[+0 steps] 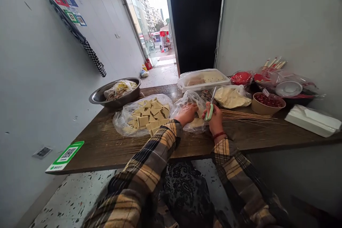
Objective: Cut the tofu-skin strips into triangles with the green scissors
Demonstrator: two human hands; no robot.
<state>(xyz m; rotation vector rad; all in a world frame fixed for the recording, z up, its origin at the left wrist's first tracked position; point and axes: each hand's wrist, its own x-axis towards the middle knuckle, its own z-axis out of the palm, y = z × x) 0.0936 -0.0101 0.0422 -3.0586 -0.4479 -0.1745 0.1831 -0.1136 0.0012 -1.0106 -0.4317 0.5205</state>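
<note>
Head view: left hand (187, 113) at clear bag (190, 97), fingertips partly hidden; cannot tell whether they grip. Bag's contents half covered by hands. Right hand (216, 119) grasps scissors (209, 113), one pair, green-handled, blades upward, beside bag. Pale cut pieces (155, 110) heaped left of bag, overlapping too much to count. Around: one metal bowl (93, 99), one white box (182, 86), one tub (263, 109) of red bits. Skewers (248, 114), left ends blocked by right hand.
</note>
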